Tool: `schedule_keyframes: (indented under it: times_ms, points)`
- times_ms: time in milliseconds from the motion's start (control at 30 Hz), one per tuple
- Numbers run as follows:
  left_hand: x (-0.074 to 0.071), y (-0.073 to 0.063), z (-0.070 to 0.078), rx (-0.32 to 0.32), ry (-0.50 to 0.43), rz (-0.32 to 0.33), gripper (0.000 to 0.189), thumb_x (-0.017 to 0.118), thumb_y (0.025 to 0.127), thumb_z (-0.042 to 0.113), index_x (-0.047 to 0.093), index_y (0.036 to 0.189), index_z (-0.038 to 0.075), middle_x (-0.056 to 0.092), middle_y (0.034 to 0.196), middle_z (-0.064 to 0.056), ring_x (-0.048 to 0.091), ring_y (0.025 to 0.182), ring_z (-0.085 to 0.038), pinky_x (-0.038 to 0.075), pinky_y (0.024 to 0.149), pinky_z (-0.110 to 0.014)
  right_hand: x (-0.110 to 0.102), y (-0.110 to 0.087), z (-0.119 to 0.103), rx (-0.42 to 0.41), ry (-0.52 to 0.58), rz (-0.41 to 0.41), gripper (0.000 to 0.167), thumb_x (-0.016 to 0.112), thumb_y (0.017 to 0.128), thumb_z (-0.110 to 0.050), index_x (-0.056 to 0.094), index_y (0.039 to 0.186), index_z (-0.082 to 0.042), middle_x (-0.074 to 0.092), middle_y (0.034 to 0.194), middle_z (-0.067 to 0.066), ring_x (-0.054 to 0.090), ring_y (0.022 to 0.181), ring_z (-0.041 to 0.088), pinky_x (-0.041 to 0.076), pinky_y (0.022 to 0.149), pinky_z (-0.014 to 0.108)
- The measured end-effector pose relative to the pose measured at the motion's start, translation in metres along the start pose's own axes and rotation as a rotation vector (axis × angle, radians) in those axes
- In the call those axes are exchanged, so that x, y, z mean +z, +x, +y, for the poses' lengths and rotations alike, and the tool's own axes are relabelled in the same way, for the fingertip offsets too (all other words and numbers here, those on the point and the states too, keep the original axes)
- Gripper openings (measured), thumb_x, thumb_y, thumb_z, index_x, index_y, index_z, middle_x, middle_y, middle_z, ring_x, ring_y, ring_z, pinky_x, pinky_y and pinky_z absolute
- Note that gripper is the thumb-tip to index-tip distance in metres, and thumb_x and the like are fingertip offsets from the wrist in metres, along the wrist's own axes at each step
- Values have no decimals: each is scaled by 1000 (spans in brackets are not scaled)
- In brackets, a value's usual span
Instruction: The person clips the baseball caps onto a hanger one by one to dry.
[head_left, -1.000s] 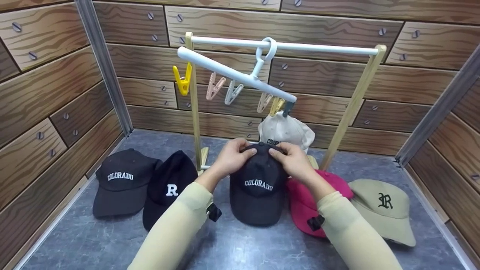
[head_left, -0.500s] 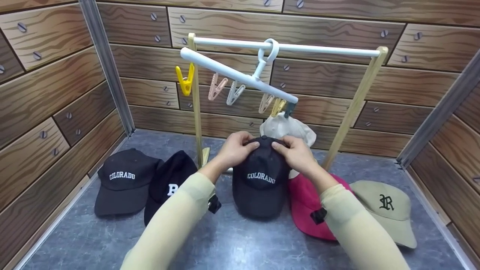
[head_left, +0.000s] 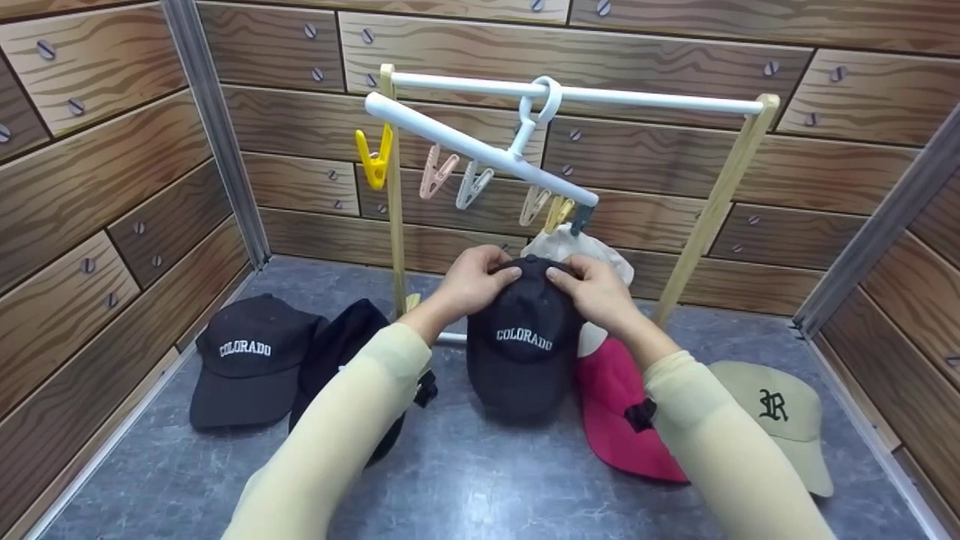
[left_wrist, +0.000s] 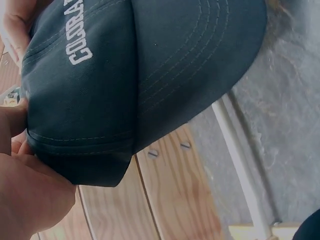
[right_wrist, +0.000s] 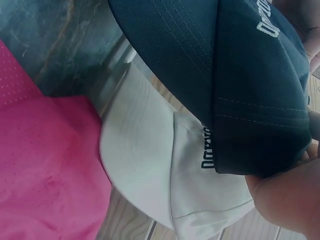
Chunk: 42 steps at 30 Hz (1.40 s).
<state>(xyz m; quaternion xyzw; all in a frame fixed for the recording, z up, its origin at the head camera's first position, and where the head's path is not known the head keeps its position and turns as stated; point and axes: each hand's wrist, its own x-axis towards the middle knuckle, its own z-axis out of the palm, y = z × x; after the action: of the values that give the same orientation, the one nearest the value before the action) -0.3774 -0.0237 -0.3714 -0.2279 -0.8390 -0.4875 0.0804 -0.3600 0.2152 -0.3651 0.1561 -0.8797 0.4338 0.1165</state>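
Observation:
A black baseball cap (head_left: 523,375) lettered COLORADO is held up off the grey table, brim down and front towards me. My left hand (head_left: 474,283) pinches its crown left of the top button, thumb in front. On the other side of the button my right hand (head_left: 601,294) pinches the crown likewise. Behind it a white cap (head_left: 596,251) hangs from a dark clip (head_left: 582,218) at the low right end of a tilted white clip hanger (head_left: 465,142). Along the hanger are pink (head_left: 438,172), pale (head_left: 474,185) and yellow clips (head_left: 375,157). The right wrist view shows the white cap's brim (right_wrist: 137,145) beside the black cap.
The hanger hooks over the bar (head_left: 660,98) of a wooden-legged rack. On the table at left lie another black COLORADO cap (head_left: 244,375) and a dark cap (head_left: 352,330), partly behind my left sleeve. At right lie a magenta cap (head_left: 619,412) and a khaki cap (head_left: 787,405).
Both hands have raised the black cap, moving it up and slightly away towards the hanger. It now covers more of the white cap. The hanger and the other caps stay put.

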Motion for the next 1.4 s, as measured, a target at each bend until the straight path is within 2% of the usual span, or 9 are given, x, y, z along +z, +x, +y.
schedule_keyframes:
  times_ms: [200, 367, 600, 800, 1000, 1233, 1400]
  points:
    - [-3, 9, 5, 13, 15, -12, 18, 73, 109, 20, 77, 112, 2, 77, 106, -10, 68, 98, -23, 55, 93, -39, -8, 5, -3, 10, 6, -6, 28, 72, 109, -29, 79, 108, -1, 70, 88, -1, 61, 81, 13, 49, 73, 28]
    - [-1, 15, 7, 11, 2, -15, 18, 73, 109, 22, 77, 111, 4, 77, 107, -9, 68, 98, -22, 55, 91, -37, -12, 10, -2, 10, -5, 0, 28, 72, 110, -27, 78, 105, 0, 70, 88, 2, 61, 80, 12, 49, 70, 26]
    - [-6, 19, 7, 2, -1, 17, 18, 73, 109, 20, 77, 113, 3, 78, 109, -10, 69, 100, -22, 55, 93, -37, -12, 19, -5, 13, -55, 5, 31, 72, 109, -34, 80, 109, -4, 74, 100, 7, 64, 90, 19, 50, 80, 32]
    - [-14, 23, 9, 22, 13, -6, 20, 72, 109, 20, 77, 116, 2, 77, 109, -10, 67, 99, -20, 54, 93, -35, -13, 22, -10, 18, -79, 3, 32, 71, 110, -37, 81, 114, -7, 76, 100, 7, 65, 94, 24, 49, 85, 38]
    - [-22, 26, 16, 36, 42, -22, 18, 73, 109, 20, 76, 112, 2, 75, 105, -9, 66, 96, -22, 54, 91, -37, -15, 24, -14, -9, -76, -1, 32, 71, 110, -36, 81, 114, -5, 77, 101, 8, 65, 95, 23, 48, 87, 37]
    - [-21, 30, 17, 36, 40, -29, 19, 72, 110, 19, 78, 114, 1, 77, 107, -10, 68, 96, -20, 55, 91, -36, -19, 27, -16, -10, -81, 0, 33, 71, 110, -35, 81, 115, -4, 76, 100, 7, 64, 94, 23, 48, 86, 37]
    - [-18, 31, 17, 46, 10, -31, 23, 71, 111, 18, 80, 122, 0, 81, 116, -11, 72, 104, -21, 56, 96, -34, -20, 29, -15, -5, -83, 11, 32, 72, 109, -34, 81, 113, -3, 76, 98, 7, 64, 93, 23, 47, 86, 37]
